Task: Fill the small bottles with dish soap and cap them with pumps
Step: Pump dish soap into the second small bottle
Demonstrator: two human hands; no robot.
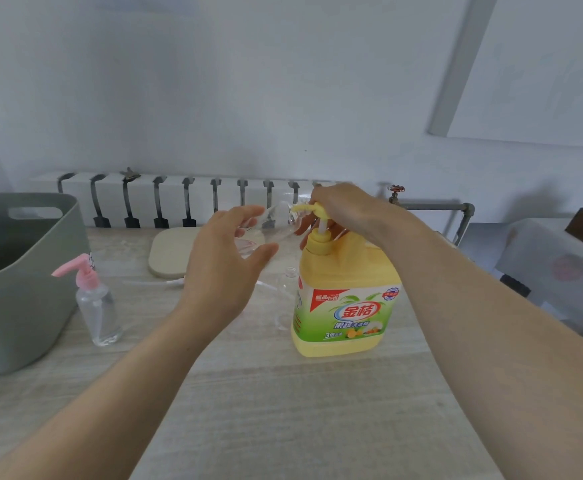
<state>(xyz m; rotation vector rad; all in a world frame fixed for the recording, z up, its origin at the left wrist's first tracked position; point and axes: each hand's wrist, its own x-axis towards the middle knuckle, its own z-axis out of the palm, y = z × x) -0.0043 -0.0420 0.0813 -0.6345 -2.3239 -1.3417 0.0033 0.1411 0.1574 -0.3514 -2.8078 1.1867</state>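
A large yellow dish soap jug [343,299] stands on the table right of centre, its yellow pump head [305,207] raised. My right hand [347,209] rests on top of that pump head, fingers curled over it. My left hand [224,261] holds a small clear bottle [269,225] tilted on its side, mouth at the pump's spout. A second small clear bottle with a pink pump [94,303] stands upright to the left. A third clear bottle [288,289], open-topped, stands just left of the jug, partly hidden by it.
A grey-green plastic tub [16,289] fills the left edge of the table. A beige rounded board [170,252] lies at the back. A loose pump tube [151,282] lies on the table behind my left wrist. A radiator [179,199] runs along the wall.
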